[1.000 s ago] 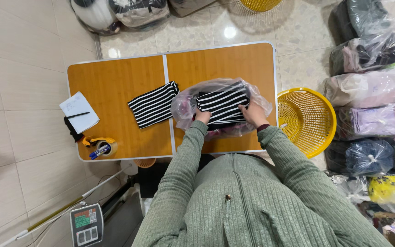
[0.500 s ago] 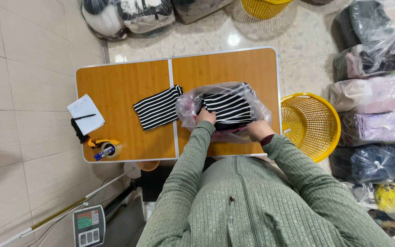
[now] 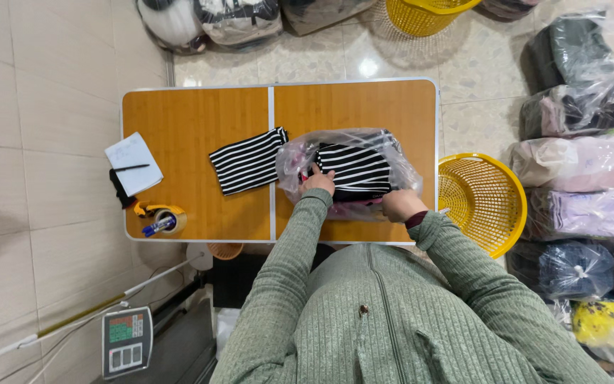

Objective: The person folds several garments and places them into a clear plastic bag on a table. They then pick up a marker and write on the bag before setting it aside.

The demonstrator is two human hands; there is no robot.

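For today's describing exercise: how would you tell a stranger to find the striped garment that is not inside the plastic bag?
Start at the orange folding table with its centre seam. Just left of that seam lies a folded black-and-white striped garment, bare on the tabletop and touched by neither hand. Its striped twin to the right sits inside a clear plastic bag, under the left hand and right hand.

A garment packing room. Bagged bundles of clothes [image 3: 577,107] line the tiled floor [image 3: 51,85] beside yellow baskets [image 3: 481,203]. A folding tabletop [image 3: 186,121] carries tape [image 3: 161,217] and a notepad [image 3: 133,162]; a scale [image 3: 126,341] stands nearby.
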